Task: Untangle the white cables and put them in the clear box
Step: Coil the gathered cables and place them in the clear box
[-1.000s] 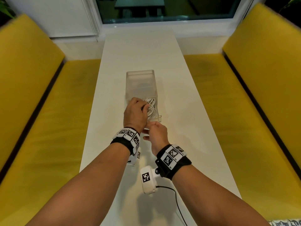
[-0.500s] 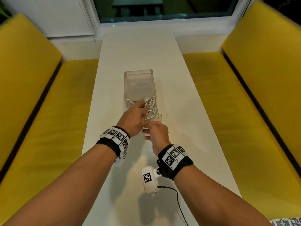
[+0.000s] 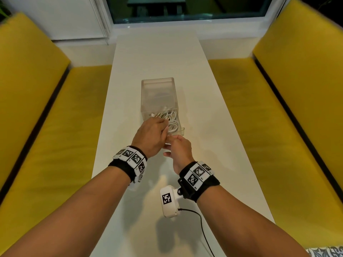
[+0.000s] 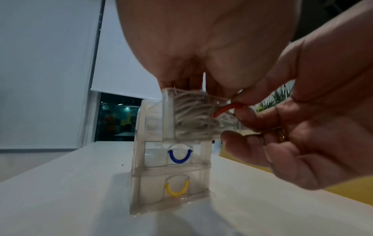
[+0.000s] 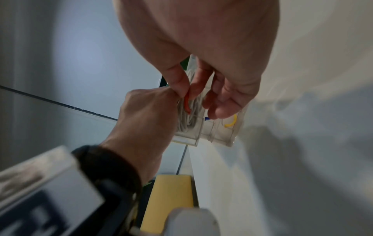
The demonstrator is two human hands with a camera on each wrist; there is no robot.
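Observation:
The clear box stands mid-table, a stack of three small drawers with its top drawer pulled toward me. White cables lie coiled in that drawer. My left hand reaches over the drawer's near left side, and its bent fingers press down on the cables. My right hand is at the drawer front, where thumb and forefinger pinch the red handle. Its other fingers hang loose. The lower drawers carry a blue handle and a yellow handle and are pushed in.
The box sits on a long white table. Yellow bench seats run along both sides. A window and a white wall close off the far end. A black lead trails from the right wrist camera over the near table.
My left wrist has dropped down and to the left, so more of the coiled cables show in the drawer. The right hand has stayed at the drawer front.

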